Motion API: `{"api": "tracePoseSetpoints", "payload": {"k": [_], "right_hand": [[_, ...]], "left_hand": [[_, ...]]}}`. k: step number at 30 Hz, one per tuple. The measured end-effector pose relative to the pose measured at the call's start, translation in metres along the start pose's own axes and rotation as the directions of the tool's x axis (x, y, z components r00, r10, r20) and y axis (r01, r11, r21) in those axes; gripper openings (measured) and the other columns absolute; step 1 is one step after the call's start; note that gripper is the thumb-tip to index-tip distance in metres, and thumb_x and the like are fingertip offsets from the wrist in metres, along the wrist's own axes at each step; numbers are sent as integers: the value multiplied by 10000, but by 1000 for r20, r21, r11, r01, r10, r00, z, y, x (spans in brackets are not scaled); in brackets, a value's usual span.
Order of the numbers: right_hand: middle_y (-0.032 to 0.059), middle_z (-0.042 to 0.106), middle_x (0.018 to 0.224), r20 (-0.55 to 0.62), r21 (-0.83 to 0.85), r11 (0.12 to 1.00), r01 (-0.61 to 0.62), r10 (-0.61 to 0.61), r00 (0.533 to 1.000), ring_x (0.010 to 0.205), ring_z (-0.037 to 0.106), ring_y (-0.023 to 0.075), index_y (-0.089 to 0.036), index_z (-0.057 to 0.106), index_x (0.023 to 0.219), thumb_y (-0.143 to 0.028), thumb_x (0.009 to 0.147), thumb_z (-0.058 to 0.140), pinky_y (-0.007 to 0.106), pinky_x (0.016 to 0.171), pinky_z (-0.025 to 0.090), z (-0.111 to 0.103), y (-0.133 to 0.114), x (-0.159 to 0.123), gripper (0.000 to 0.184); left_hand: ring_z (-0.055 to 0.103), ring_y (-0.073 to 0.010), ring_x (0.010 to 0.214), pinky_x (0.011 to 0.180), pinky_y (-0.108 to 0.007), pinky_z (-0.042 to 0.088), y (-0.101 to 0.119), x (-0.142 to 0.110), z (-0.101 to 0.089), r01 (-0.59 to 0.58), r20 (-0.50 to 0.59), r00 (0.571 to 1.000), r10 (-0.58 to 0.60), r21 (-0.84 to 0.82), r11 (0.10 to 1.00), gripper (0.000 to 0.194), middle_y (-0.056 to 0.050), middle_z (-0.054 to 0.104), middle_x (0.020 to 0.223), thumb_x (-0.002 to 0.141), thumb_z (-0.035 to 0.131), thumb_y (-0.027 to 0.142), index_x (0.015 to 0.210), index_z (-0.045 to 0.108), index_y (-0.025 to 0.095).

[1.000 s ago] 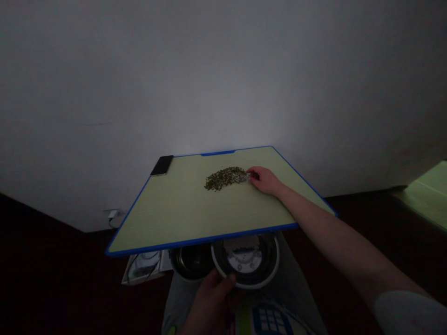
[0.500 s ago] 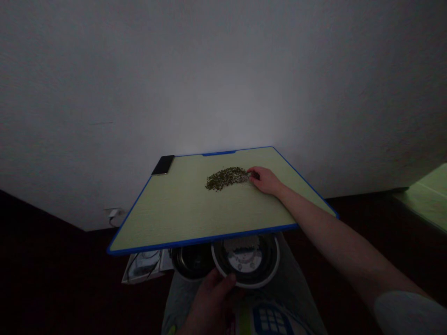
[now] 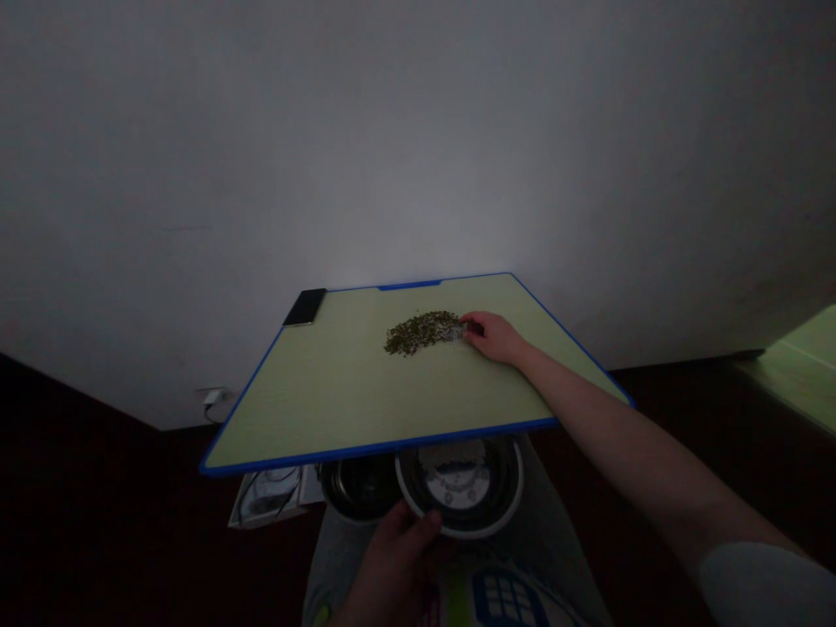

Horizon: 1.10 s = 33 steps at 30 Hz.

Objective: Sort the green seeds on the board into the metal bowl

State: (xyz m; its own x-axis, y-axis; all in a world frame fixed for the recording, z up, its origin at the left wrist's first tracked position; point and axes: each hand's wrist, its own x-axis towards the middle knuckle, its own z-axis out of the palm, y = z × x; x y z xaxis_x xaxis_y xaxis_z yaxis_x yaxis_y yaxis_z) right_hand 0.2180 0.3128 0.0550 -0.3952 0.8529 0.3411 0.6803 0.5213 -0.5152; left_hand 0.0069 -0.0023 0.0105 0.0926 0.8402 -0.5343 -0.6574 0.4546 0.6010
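Note:
A loose pile of small greenish-brown grains or seeds [image 3: 421, 333] lies on a pale yellow board [image 3: 340, 401] with a blue edge; some whitish bits show at its right end. My right hand [image 3: 489, 337] rests at that end, fingers curled and thumb close to the fingertips; whatever is between them is too small to tell. Under the board's near edge, my left hand [image 3: 398, 553] grips the white rim of a metal bowl [image 3: 457, 483], thumb over the rim. The bowl sits above my lap, its far side hidden by the board.
A dark phone [image 3: 305, 307] lies at the board's far left corner. Left of the held bowl is a second metal bowl [image 3: 358, 488]. A white box with a cable [image 3: 267, 498] stands lower left. The wall [image 3: 418, 148] rises behind the board.
My right fingertips have shifted very slightly left at the pile's end. My left hand and the bowl look unmoved.

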Motion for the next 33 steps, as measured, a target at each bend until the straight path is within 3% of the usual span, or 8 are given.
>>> {"api": "tracePoseSetpoints", "payload": {"k": [17, 22, 33], "right_hand": [[106, 791, 1026, 23, -65, 998, -6, 7, 1000, 874, 677, 215, -155, 759, 1263, -144, 937, 700, 333, 851, 520, 5, -4, 7, 331], [131, 792, 1088, 32, -75, 997, 13, -11, 999, 927, 691, 231, -143, 752, 1294, -158, 946, 696, 357, 890, 523, 7, -7, 10, 353], [95, 796, 1053, 73, -31, 997, 75, -73, 995, 892, 680, 221, -192, 777, 1270, -184, 927, 720, 345, 863, 519, 6, -8, 10, 348]], "left_hand": [[767, -429, 1238, 1146, -540, 546, -1, 0, 0, -9, 30, 1000, 10, -11, 1000, 468, -211, 869, 1211, 622, 1037, 322, 1001, 828, 146], [789, -436, 1187, 1111, -559, 571, 0, 0, 2, -23, 23, 999, 23, -10, 1000, 457, -206, 886, 1137, 612, 1040, 319, 979, 827, 150], [778, -410, 1230, 1128, -505, 565, 4, -5, 5, 10, 42, 999, -9, -22, 1000, 451, -178, 893, 1139, 633, 1041, 314, 1014, 853, 163]]}}
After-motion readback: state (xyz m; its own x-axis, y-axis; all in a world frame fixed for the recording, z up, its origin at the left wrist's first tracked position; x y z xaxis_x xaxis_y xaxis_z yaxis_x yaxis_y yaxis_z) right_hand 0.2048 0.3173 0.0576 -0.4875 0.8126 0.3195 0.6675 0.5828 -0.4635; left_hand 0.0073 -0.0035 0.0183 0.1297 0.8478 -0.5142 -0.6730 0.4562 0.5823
